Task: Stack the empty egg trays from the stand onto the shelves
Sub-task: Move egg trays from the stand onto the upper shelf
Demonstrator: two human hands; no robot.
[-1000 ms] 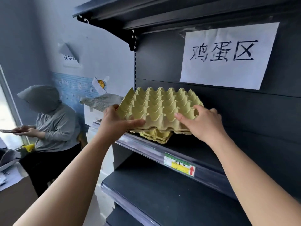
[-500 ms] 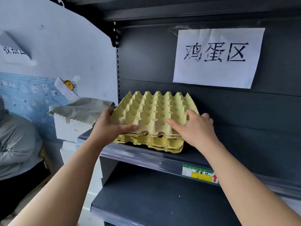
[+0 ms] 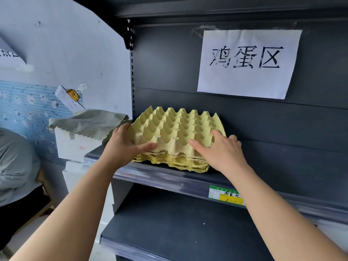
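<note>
Left hand (image 3: 124,146): thumb along the front rim, fingers curled round the left edge of the yellow moulded-pulp egg tray (image 3: 178,127)
Right hand (image 3: 220,150): thumb on the front rim, fingers hooked over its right-side cups
Tray: atop the stack of yellow pulp trays (image 3: 175,162), front left corner of the dark grey metal shelf (image 3: 273,166)

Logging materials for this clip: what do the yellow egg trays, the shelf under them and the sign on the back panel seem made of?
The egg trays look like moulded paper pulp: matte pale yellow, rough fibrous edges. The shelf is probably painted sheet metal: dark matte grey, thin front edge. The sign is thin white paper, slightly wrinkled.
</note>
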